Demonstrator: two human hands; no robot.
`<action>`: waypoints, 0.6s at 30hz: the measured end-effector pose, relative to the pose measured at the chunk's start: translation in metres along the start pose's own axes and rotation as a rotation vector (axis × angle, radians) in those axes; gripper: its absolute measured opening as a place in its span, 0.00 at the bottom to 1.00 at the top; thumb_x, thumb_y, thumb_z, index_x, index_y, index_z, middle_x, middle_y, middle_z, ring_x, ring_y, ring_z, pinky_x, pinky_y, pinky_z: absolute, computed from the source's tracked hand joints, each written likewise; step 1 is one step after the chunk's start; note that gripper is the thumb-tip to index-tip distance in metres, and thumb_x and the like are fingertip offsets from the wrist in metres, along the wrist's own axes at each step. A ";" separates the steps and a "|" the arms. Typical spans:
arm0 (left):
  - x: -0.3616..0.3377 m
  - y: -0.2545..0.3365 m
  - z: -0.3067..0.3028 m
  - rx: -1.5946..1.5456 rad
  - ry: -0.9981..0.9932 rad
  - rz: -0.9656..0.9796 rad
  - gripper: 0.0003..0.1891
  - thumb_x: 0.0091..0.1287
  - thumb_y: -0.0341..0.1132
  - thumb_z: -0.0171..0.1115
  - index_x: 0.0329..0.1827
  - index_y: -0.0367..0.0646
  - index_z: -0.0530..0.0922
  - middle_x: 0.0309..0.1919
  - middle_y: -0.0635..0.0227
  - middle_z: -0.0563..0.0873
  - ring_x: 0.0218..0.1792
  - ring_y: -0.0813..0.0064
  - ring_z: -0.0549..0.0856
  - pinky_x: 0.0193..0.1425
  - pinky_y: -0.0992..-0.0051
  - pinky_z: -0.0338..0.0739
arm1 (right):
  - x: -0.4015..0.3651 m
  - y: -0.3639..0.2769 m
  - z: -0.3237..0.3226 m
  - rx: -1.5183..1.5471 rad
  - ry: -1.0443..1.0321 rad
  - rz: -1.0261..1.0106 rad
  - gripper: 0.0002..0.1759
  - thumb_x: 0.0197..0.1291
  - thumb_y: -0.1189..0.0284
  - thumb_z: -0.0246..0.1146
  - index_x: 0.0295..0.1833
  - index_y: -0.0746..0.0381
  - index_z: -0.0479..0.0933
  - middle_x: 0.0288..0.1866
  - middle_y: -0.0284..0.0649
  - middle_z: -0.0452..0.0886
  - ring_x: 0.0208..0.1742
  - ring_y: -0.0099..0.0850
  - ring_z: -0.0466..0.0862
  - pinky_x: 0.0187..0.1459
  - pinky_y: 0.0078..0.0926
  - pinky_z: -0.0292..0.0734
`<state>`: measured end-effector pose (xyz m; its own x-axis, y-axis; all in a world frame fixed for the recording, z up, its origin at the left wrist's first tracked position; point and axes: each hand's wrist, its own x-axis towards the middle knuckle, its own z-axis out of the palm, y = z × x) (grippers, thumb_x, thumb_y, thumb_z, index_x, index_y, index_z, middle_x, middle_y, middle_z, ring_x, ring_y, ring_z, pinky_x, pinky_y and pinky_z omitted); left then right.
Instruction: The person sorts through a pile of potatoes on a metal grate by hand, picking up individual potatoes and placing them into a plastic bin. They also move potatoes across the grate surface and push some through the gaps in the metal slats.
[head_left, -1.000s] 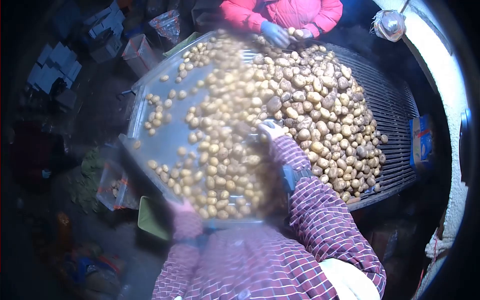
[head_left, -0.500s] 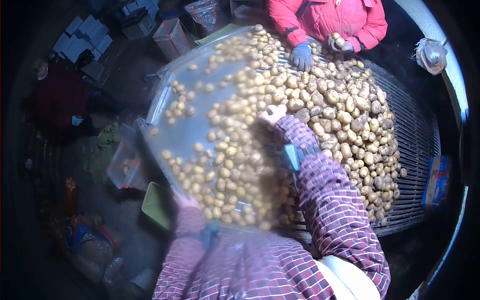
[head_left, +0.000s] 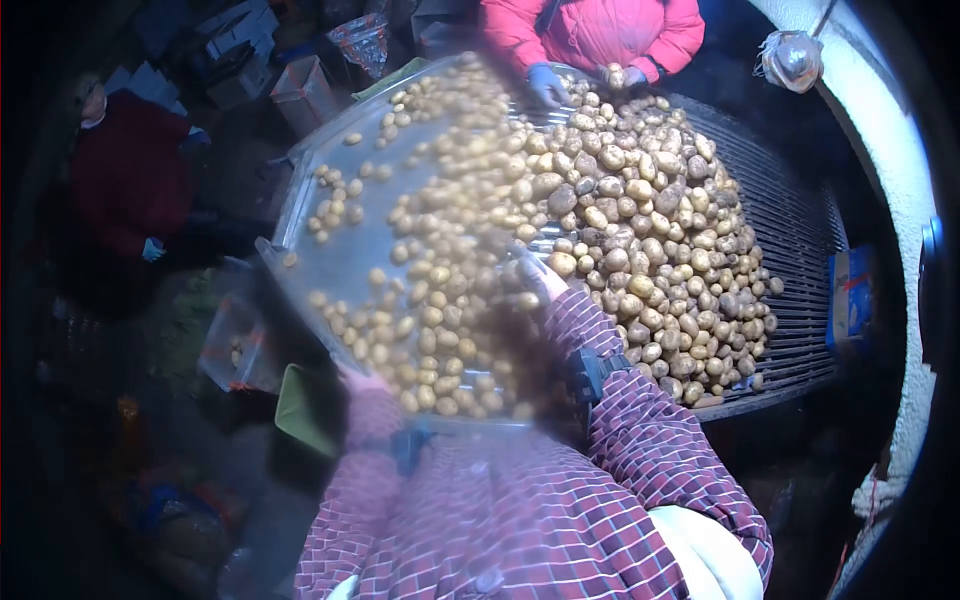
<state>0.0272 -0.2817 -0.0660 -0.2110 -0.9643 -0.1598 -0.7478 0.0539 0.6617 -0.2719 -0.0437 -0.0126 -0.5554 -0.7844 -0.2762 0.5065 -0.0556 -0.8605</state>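
Many potatoes (head_left: 660, 230) lie heaped on a slatted metal rack, and more are spread over a smooth metal tray (head_left: 350, 260) on the left. My right hand (head_left: 537, 275) is among the potatoes where the heap meets the tray; its fingers are blurred and partly hidden. At the tray's lower left edge is my left hand (head_left: 365, 385), smeared, with its fingers hard to make out. A haze covers the middle and lower left of the view.
Across the rack a person in a pink jacket (head_left: 610, 35) has gloved hands at the potatoes. Another person in dark red (head_left: 130, 180) is at the left. A green bin (head_left: 308, 410), a clear crate (head_left: 232, 345) and a blue box (head_left: 850, 295) surround the table.
The whole view has shifted, moving the heap leftward. My right hand has come down toward me from higher on the heap. The person in dark red has shifted their arms.
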 end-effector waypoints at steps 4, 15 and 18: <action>0.007 -0.023 0.005 -0.064 -0.042 0.110 0.44 0.63 0.23 0.63 0.80 0.41 0.48 0.69 0.39 0.62 0.68 0.46 0.71 0.70 0.56 0.70 | -0.017 0.003 0.053 0.555 -0.080 0.046 0.44 0.65 0.38 0.56 0.73 0.61 0.64 0.58 0.43 0.78 0.55 0.38 0.80 0.51 0.30 0.81; -0.036 0.023 -0.025 -1.639 -1.261 -0.396 0.30 0.70 0.48 0.59 0.71 0.43 0.68 0.62 0.55 0.77 0.59 0.61 0.79 0.62 0.61 0.77 | -0.047 0.035 0.221 -0.673 -0.087 0.030 0.25 0.69 0.65 0.58 0.69 0.60 0.70 0.68 0.46 0.73 0.63 0.37 0.78 0.63 0.36 0.77; -0.034 0.027 -0.056 -1.541 -1.223 -0.511 0.32 0.68 0.56 0.56 0.68 0.45 0.70 0.62 0.56 0.77 0.56 0.61 0.79 0.58 0.57 0.79 | -0.045 0.075 0.195 -1.098 -0.175 -0.372 0.26 0.71 0.63 0.56 0.71 0.61 0.68 0.68 0.47 0.73 0.64 0.37 0.78 0.65 0.35 0.75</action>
<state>0.0492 -0.2619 -0.0020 -0.9184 -0.1373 -0.3710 0.0449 -0.9680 0.2469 -0.0801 -0.1330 0.0187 -0.4077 -0.9112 0.0591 -0.5568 0.1968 -0.8070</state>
